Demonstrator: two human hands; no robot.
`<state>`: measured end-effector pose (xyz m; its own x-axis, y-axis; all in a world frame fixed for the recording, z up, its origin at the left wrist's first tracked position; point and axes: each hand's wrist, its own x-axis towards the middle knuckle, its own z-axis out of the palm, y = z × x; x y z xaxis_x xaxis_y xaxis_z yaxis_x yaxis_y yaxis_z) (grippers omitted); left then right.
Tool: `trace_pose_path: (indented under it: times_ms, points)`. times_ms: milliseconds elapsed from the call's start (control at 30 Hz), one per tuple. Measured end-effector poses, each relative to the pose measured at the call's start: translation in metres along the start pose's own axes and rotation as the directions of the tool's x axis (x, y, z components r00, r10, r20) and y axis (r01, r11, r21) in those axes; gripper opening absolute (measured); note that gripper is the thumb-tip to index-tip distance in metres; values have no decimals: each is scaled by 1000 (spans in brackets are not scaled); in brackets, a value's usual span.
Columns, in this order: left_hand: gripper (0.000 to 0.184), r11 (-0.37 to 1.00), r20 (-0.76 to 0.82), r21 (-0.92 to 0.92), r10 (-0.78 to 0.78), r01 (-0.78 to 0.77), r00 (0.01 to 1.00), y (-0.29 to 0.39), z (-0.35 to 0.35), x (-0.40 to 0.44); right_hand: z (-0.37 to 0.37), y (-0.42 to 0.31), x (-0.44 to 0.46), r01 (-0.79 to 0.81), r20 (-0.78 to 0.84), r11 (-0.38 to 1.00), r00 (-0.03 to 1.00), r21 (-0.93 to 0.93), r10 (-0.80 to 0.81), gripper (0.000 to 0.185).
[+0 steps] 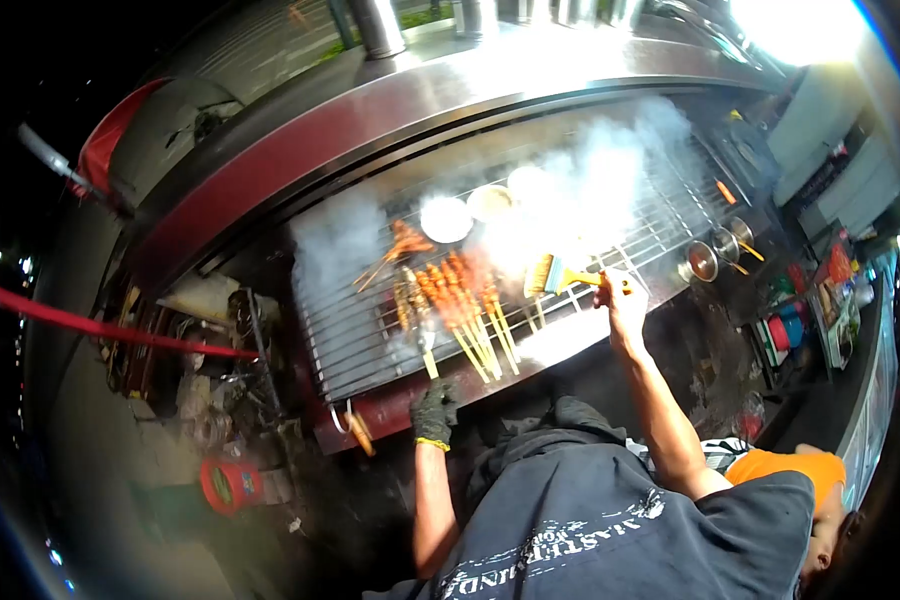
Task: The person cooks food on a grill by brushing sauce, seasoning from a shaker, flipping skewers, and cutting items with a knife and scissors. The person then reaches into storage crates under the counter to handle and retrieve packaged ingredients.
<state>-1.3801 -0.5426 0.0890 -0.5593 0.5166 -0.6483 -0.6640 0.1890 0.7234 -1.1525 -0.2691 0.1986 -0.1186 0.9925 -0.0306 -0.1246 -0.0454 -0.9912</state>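
Observation:
My right hand (623,302) is closed round the yellow handle of a basting brush (548,276), its bristles pointing left over the grill. My left hand (434,412), in a dark glove with a yellow cuff, is at the grill's front edge. Its fingers are closed at the pale stick end of a meat skewer (427,352). Just right of it, several reddish-brown meat skewers (457,292) lie side by side on the grill grate (355,345), sticks toward me. Another small bunch of skewers (404,242) lies farther back. Smoke and glare hide part of the grate.
Round bowls (446,220) stand at the grill's back. Metal cups (702,261) with handled tools are at its right end. A wooden-handled tool (359,435) hangs at the front left. A red bucket (232,486) is lower left. A person in orange (792,468) is close on the right.

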Motion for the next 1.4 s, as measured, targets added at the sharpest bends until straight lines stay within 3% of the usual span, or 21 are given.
trace_pose_path:
  times_ms: [67,200,267,367,467,533,667,833,867,933,967,1000,1033,1100,1133,1167,1200,1267,1333,1367,1400]
  points:
    - [27,993,19,10,119,-120,993,-5,4,1,-28,-10,12,48,-50,999,998,11,-47,24]
    - [14,994,53,-107,-6,11,999,-16,-9,22,-98,-23,47,84,-261,996,962,-7,-83,22]
    - [19,1000,-62,-6,13,-14,998,-12,-6,17,-140,-30,64,148,-373,988,915,-50,-156,21]
    - [28,914,-230,348,297,-207,927,-20,5,3,-205,-26,89,178,-543,983,823,-36,-169,19]
    - [35,738,-229,658,385,-150,894,-12,5,-5,-257,-12,116,136,-666,985,725,-110,-175,20]
    - [35,244,-69,958,711,-153,700,-12,19,-16,-286,6,135,58,-719,986,679,-154,-152,21]
    - [45,50,-31,999,738,-9,674,-6,46,-29,-328,57,171,-54,-688,988,723,-146,-63,24]
    - [40,-43,-96,982,722,184,685,-4,63,-26,-372,113,202,-290,-553,957,794,17,250,31]
    - [33,-372,171,913,719,165,674,-7,52,-18,-379,114,206,-335,-530,942,798,6,287,33]
    - [27,-508,390,854,767,110,509,-14,48,-24,-396,111,214,-424,-599,892,759,-155,256,35]
    - [25,-433,279,888,774,154,568,-11,61,-33,-425,147,234,-384,-658,889,741,-250,135,32]
    - [24,-183,-2,958,765,221,645,-6,77,-39,-457,161,250,-282,-508,940,848,-194,150,30]
    - [25,-256,56,941,765,223,642,-4,80,-45,-456,118,256,-474,-512,863,793,-176,331,37]
    - [28,-208,-3,945,766,251,643,3,88,-50,-500,123,279,-334,-280,886,860,322,426,56]
    - [28,-41,-116,973,764,227,635,6,92,-51,-504,114,296,-329,-337,855,814,402,472,51]
    - [28,128,-229,971,752,203,619,8,98,-53,-541,147,317,-244,-242,828,881,504,407,48]
    - [28,329,-332,937,726,121,602,8,93,-53,-570,170,344,-244,-175,844,915,477,363,49]
    - [25,519,-391,855,611,25,688,2,65,-35,-587,181,381,-299,-288,887,867,351,406,56]
    - [19,588,-347,809,484,-5,804,32,90,-55,-602,187,406,-291,-377,955,879,64,293,36]
    - [13,870,-407,471,364,-149,838,19,68,-40,-583,163,406,-292,-504,941,847,-170,172,33]
    - [13,875,-427,456,374,-161,823,19,63,-42,-561,136,399,-305,-598,869,801,-388,14,33]
